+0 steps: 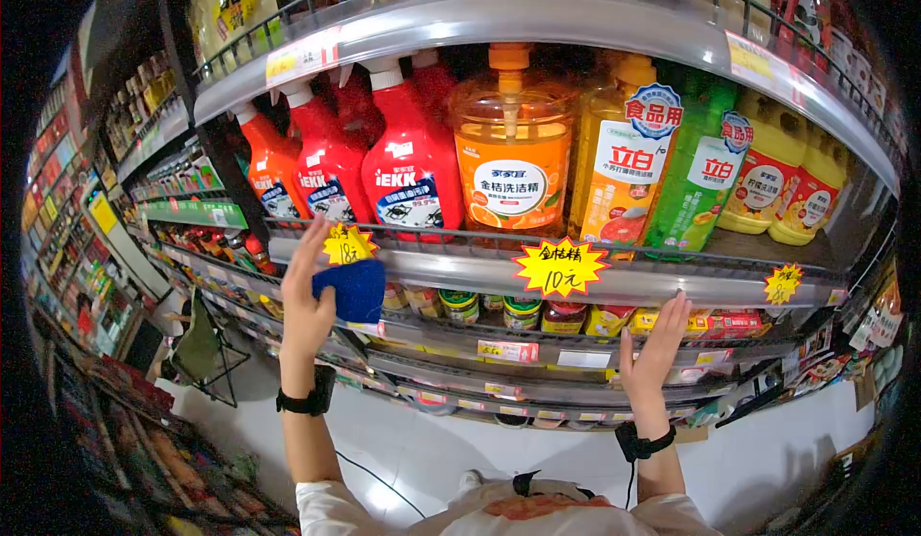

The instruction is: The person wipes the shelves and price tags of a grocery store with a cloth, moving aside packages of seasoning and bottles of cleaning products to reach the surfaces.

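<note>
My left hand (pixel 308 298) is closed on a dark blue cloth (pixel 350 293), thumb over its near side, with the fingertips at the shelf's front edge by a yellow starburst price tag (pixel 348 244). My right hand (pixel 656 349) holds nothing; its fingers stretch up to the grey shelf edge (pixel 652 272) and seem to touch it. Right behind the edge stand red spray bottles (pixel 411 157), a large orange pump bottle of dish soap (pixel 511 152), an orange bottle (pixel 619 167) and a green bottle (pixel 693 176). Another starburst price tag (pixel 561 268) hangs between my hands.
Yellow-labelled bottles (pixel 763 172) stand at the right end. An upper shelf edge (pixel 499 20) with a wire rail curves overhead. Lower shelves hold small jars (pixel 521 313). A folding chair (pixel 200 344) stands at left on the pale floor (pixel 758 474). More stocked shelving (pixel 72 220) lines the far left.
</note>
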`<state>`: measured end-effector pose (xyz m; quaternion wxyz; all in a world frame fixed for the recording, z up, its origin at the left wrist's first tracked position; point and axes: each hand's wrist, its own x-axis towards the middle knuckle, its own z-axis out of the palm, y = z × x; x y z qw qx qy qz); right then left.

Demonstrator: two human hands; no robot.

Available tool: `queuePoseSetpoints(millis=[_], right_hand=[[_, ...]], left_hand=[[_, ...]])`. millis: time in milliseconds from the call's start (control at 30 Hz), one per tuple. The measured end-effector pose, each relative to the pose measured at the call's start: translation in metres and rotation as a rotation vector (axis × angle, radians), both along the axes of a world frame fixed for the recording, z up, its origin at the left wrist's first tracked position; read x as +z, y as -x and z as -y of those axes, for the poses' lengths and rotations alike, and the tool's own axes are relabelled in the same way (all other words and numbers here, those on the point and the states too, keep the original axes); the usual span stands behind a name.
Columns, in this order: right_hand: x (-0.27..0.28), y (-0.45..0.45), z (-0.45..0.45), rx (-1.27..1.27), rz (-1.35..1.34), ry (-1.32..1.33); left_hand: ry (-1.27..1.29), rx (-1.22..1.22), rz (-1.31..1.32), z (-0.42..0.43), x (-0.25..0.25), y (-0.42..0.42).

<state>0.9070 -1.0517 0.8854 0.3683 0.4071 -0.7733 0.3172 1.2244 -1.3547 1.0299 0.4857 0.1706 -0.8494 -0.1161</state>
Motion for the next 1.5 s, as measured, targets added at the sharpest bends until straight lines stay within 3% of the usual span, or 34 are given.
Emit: queuePoseSetpoints(millis=[33,100,167,200,233,300,433,533,633,700,767,833,900,967,1133,1333,1433,1500], right_hand=[[0.000,0.001,0.000,-0.003,-0.003,0.007],[-0.001,0.001,-0.001,-0.005,0.001,-0.013],[-0.002,0.001,-0.001,-0.003,0.007,-0.006],[-0.002,0.000,-0.001,0.004,0.013,-0.004],[-0.001,0.000,-0.001,0.002,0.013,0.001],[0.000,-0.002,-0.002,0.014,0.028,-0.001],[0.006,-0.007,-0.003,0.009,0.058,-0.017],[0.009,-0.008,-0.002,0.011,0.046,-0.009],[0.011,-0.011,-0.004,0.012,0.051,-0.018],[0.011,-0.011,-0.004,0.017,0.052,-0.015],[0.012,-0.010,-0.003,0.017,0.055,-0.009],[0.009,-0.011,-0.004,0.019,0.059,-0.014],[0.008,-0.010,-0.001,0.013,0.053,0.005],[0.009,-0.010,-0.002,0.027,0.077,-0.003],[0.010,-0.010,-0.002,0.051,0.083,0.002],[0.016,-0.013,-0.006,0.022,0.061,-0.019],[0.016,-0.015,-0.008,0.017,0.064,-0.025],[0.016,-0.013,-0.008,0.059,0.098,-0.022]], left_hand=[[0.020,-0.086,-0.102,0.002,0.005,-0.001],[0.246,-0.013,-0.214,0.007,0.016,-0.008],[0.040,0.141,-0.616,-0.008,0.019,0.006],[0.092,0.230,-0.706,-0.017,0.025,0.017],[0.075,0.165,-0.794,-0.015,0.023,0.031],[0.423,0.470,-0.472,-0.029,0.023,0.059],[0.335,0.143,0.035,-0.054,-0.001,0.117],[0.414,0.090,0.126,-0.054,-0.010,0.119],[0.465,0.177,0.066,-0.040,-0.009,0.111],[0.353,0.243,-0.120,-0.039,-0.012,0.115],[0.305,0.250,-0.136,-0.042,-0.026,0.127],[0.393,0.176,0.093,-0.058,-0.036,0.125],[0.332,0.105,0.069,-0.056,-0.027,0.118],[0.225,0.144,-0.122,-0.054,-0.023,0.119],[0.176,-0.047,-0.090,-0.073,-0.025,0.123],[0.008,-0.107,-0.750,-0.053,0.069,0.120],[0.444,0.160,-0.340,-0.034,0.085,0.128],[0.592,0.330,-0.115,-0.028,0.076,0.147]])
